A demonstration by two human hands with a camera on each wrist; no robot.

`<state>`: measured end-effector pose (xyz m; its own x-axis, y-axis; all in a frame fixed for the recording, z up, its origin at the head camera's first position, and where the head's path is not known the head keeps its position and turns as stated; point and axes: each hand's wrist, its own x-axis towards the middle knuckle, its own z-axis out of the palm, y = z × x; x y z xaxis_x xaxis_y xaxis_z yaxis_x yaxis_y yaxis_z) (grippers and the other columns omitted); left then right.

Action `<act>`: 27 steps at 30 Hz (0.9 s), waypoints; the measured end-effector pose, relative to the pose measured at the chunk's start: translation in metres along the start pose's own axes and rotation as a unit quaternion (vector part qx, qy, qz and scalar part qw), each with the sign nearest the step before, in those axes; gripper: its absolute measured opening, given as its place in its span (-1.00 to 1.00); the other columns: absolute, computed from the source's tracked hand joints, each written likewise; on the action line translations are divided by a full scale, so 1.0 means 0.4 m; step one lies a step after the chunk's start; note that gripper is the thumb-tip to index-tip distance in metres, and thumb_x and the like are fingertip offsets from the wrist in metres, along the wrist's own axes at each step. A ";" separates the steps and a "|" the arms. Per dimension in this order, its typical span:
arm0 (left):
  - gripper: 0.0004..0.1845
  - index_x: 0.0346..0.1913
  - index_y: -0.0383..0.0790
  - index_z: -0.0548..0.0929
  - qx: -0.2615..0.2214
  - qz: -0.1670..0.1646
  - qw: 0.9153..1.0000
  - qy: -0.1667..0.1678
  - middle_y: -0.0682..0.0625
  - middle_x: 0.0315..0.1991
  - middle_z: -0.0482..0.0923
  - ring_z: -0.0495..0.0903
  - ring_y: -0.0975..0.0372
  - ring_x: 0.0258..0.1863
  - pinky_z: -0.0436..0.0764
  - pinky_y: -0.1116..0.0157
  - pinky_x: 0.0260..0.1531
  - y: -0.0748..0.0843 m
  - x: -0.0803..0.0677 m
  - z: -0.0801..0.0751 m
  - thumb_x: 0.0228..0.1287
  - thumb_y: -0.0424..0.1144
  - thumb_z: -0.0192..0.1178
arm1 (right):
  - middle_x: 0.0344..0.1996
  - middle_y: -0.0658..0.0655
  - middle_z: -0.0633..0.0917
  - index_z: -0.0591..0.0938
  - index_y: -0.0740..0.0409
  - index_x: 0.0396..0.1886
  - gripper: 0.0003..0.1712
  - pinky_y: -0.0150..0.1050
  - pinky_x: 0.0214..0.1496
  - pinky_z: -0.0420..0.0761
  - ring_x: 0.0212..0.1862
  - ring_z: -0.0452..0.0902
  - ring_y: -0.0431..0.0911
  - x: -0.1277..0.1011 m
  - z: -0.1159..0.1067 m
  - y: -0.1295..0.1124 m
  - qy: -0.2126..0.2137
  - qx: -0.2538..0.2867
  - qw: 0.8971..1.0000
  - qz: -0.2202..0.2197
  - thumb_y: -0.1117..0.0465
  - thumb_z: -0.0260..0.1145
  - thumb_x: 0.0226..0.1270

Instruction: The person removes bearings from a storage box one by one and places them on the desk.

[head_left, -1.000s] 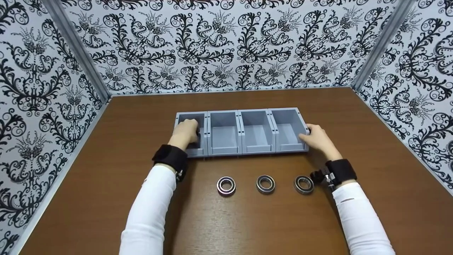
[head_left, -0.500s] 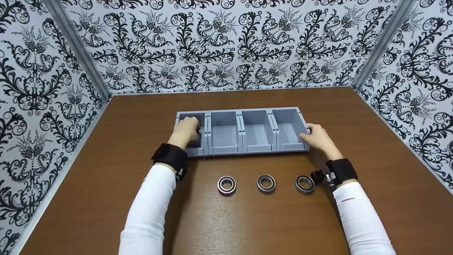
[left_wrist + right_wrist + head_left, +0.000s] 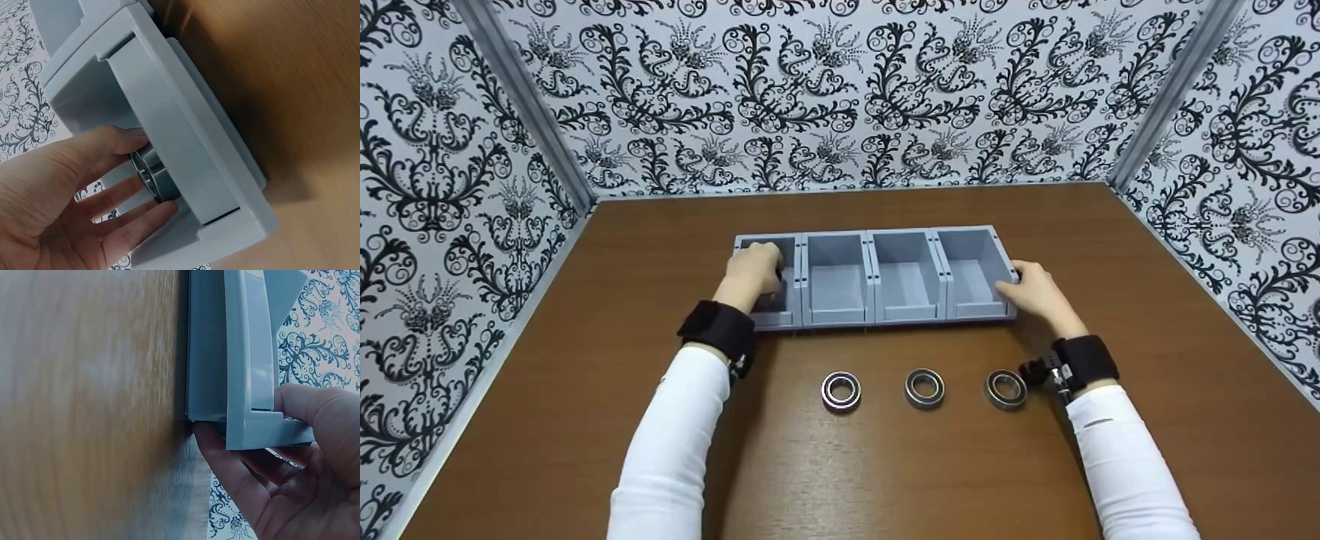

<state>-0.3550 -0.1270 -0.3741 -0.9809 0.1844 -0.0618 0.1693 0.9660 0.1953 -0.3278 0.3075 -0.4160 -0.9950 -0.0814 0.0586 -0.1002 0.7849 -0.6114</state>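
In the head view, a row of grey plastic storage bins (image 3: 835, 316) stands on the table. My left hand (image 3: 751, 271) reaches into the leftmost bin. The left wrist view shows its thumb and fingers pinching a metal ball bearing (image 3: 154, 174) just behind the bin's front lip (image 3: 169, 132). My right hand (image 3: 1039, 296) grips the right end of the row. In the right wrist view its thumb lies over the side wall of the end bin (image 3: 256, 430), with the fingers on the outside and beneath. Some of those fingers are hidden behind the bin.
Three bearings lie flat in a line before the bins: a left bearing (image 3: 841, 391), a middle bearing (image 3: 924, 388) and a right bearing (image 3: 1006, 389) close to the right wrist camera. Patterned walls (image 3: 832, 97) enclose the brown table (image 3: 840, 480) at the back and sides.
My left hand has shifted slightly up and back inside the leftmost bin. The right hand keeps its grip on the row's end, and the three bearings lie as before.
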 end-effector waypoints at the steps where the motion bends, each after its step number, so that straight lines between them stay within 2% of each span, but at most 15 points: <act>1: -0.61 0.01 -0.20 0.78 -0.002 0.001 1.000 0.001 -0.25 0.09 0.74 0.73 -0.15 0.07 0.69 -0.09 0.05 0.000 -0.001 -0.001 0.04 -0.39 0.33 | -0.01 0.52 0.71 0.53 0.52 0.23 -0.46 -0.31 -0.16 0.53 -0.14 0.68 0.08 0.000 0.000 0.000 0.000 0.000 1.000 0.000 0.25 0.21 0.35; 10: -0.67 -0.07 -0.21 0.79 -0.010 0.005 1.000 0.003 -0.25 0.10 0.73 0.71 -0.14 0.08 0.67 -0.11 0.07 0.003 -0.009 -0.015 0.02 -0.36 0.34 | 0.00 0.53 0.71 0.51 0.53 0.25 -0.45 -0.32 -0.17 0.54 -0.12 0.69 0.12 0.001 0.001 0.000 0.001 0.001 1.000 -0.002 0.26 0.21 0.35; 17: -0.59 0.05 -0.22 0.76 -0.020 0.011 1.000 -0.002 -0.25 0.16 0.71 0.69 -0.14 0.15 0.65 -0.11 0.12 0.006 -0.019 -0.026 0.06 -0.36 0.32 | -0.05 0.48 0.73 0.55 0.51 0.21 -0.49 -0.34 -0.18 0.53 -0.25 0.63 -0.10 0.002 0.001 0.001 0.001 0.002 1.000 -0.005 0.27 0.21 0.34; 23: -0.58 0.08 -0.22 0.74 -0.022 0.015 1.000 0.001 -0.23 0.18 0.69 0.66 -0.14 0.18 0.63 -0.11 0.16 0.009 -0.023 -0.034 0.10 -0.33 0.33 | -0.01 0.51 0.71 0.53 0.52 0.23 -0.47 -0.33 -0.16 0.53 -0.13 0.68 0.09 0.002 0.002 0.003 -0.001 -0.001 1.000 0.001 0.27 0.20 0.34; 27: -0.56 0.10 -0.22 0.73 -0.023 0.014 1.000 0.002 -0.23 0.17 0.70 0.66 -0.15 0.19 0.63 -0.12 0.16 0.014 -0.028 -0.040 0.09 -0.31 0.35 | 0.02 0.52 0.70 0.51 0.52 0.25 -0.45 -0.30 -0.14 0.54 -0.07 0.68 0.14 0.002 -0.001 0.002 -0.003 0.000 1.000 0.003 0.26 0.19 0.35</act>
<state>-0.3444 -0.1264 -0.3565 -0.9762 0.2103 -0.0524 0.1919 0.9510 0.2423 -0.3288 0.3081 -0.4162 -0.9955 -0.0805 0.0495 -0.0939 0.7860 -0.6111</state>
